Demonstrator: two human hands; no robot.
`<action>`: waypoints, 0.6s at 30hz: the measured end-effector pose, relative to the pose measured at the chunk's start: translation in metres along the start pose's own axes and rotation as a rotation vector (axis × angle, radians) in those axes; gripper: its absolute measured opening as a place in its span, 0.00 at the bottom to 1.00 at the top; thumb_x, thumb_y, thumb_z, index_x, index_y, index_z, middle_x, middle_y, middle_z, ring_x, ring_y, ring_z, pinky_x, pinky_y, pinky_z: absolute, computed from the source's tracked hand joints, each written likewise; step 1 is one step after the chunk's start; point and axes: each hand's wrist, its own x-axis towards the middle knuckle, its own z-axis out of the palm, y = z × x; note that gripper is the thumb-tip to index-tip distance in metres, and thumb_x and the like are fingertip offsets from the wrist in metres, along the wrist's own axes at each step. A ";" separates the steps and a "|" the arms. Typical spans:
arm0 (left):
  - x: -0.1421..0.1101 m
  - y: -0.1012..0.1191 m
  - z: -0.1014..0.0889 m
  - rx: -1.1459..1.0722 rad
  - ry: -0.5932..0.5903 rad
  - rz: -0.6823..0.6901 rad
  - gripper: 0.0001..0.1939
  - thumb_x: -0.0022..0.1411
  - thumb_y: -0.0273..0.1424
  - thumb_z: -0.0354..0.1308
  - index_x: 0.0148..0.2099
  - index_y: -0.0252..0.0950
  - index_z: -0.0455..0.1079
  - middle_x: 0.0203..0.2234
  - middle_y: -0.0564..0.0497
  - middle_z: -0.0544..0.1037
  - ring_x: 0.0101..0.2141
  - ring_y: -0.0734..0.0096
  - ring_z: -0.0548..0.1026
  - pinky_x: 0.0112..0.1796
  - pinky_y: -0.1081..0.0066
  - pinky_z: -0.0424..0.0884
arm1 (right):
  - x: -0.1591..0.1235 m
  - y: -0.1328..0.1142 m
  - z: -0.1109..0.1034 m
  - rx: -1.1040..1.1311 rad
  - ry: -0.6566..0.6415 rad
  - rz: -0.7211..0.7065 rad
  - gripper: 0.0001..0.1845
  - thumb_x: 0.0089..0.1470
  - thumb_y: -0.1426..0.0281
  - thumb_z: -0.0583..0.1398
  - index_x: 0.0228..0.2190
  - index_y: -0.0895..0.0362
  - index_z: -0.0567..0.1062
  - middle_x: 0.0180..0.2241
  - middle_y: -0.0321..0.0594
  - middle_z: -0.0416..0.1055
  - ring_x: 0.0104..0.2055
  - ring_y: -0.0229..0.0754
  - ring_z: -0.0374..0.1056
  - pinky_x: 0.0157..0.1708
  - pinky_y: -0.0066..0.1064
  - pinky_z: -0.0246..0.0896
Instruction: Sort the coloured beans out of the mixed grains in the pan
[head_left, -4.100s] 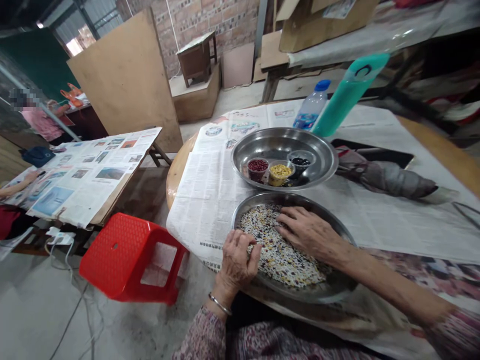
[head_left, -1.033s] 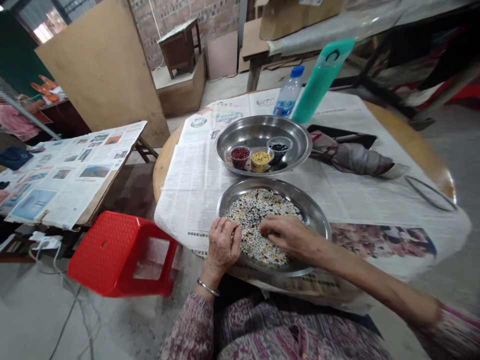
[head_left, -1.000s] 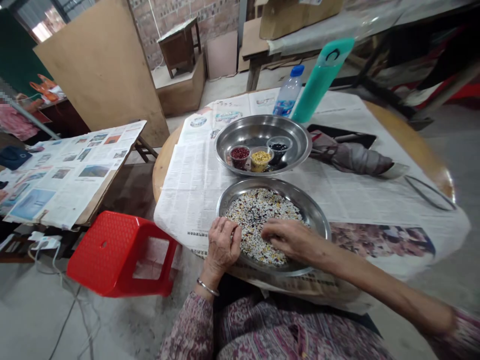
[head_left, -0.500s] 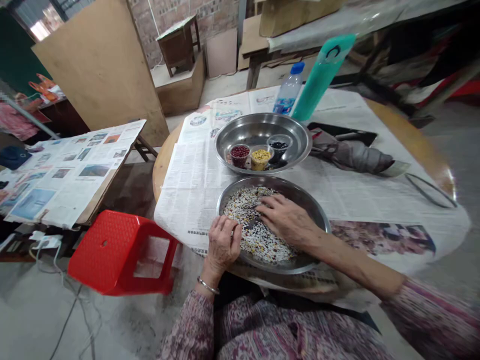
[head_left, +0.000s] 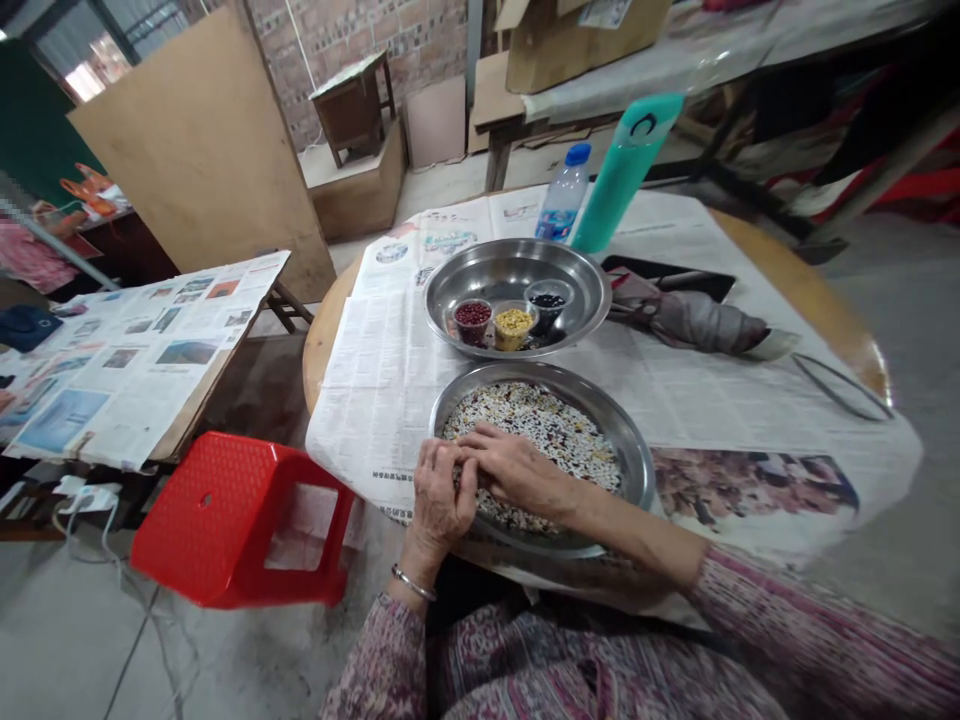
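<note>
— How are the hands held over the steel tray (head_left: 634, 462)?
— The left hand (head_left: 441, 495) is curled at the near rim, with its fingers drawn together and bent down towards the mixed beans (head_left: 544, 420). The right hand (head_left: 517, 472) is stretched across, its fingers laid close together, their tips touching the left hand. Whether any beans are pinched cannot be told, as the fingertips are hidden.
— Why is the mixture placed there?
— It is spread in a shallow layer over the tray's floor, seemingly so that it is brought within easy reach and contained by the raised rim.
— And the smaller lots?
— Red beans (head_left: 472, 314), yellow grains (head_left: 514, 322) and black beans (head_left: 547, 298) are separated in clear tubs (head_left: 546, 286), grouped in a second steel tray (head_left: 592, 300) just beyond, probably so that each sort is kept apart.
— What is laid beneath?
— Newspaper (head_left: 390, 390) is spread over a round wooden table (head_left: 324, 350), presumably as protection.
</note>
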 end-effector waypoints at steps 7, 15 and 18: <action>0.000 0.001 0.001 -0.005 0.003 0.016 0.05 0.72 0.26 0.50 0.39 0.38 0.62 0.33 0.48 0.71 0.38 0.65 0.70 0.41 0.64 0.70 | -0.026 0.038 -0.025 -0.230 0.107 0.146 0.10 0.62 0.70 0.57 0.36 0.55 0.79 0.39 0.46 0.77 0.42 0.48 0.71 0.43 0.43 0.68; -0.005 0.001 0.003 0.024 -0.012 -0.002 0.06 0.72 0.26 0.50 0.38 0.38 0.62 0.31 0.49 0.71 0.36 0.65 0.69 0.39 0.65 0.69 | -0.106 0.008 -0.014 -0.133 0.417 0.224 0.09 0.65 0.67 0.55 0.38 0.51 0.76 0.36 0.38 0.77 0.38 0.42 0.75 0.39 0.34 0.70; -0.003 0.003 0.000 0.021 -0.032 0.003 0.05 0.71 0.26 0.50 0.39 0.38 0.63 0.31 0.49 0.72 0.35 0.65 0.70 0.39 0.64 0.71 | -0.103 0.001 -0.011 -0.115 0.482 0.260 0.07 0.65 0.69 0.56 0.37 0.52 0.75 0.35 0.36 0.78 0.36 0.41 0.76 0.40 0.34 0.69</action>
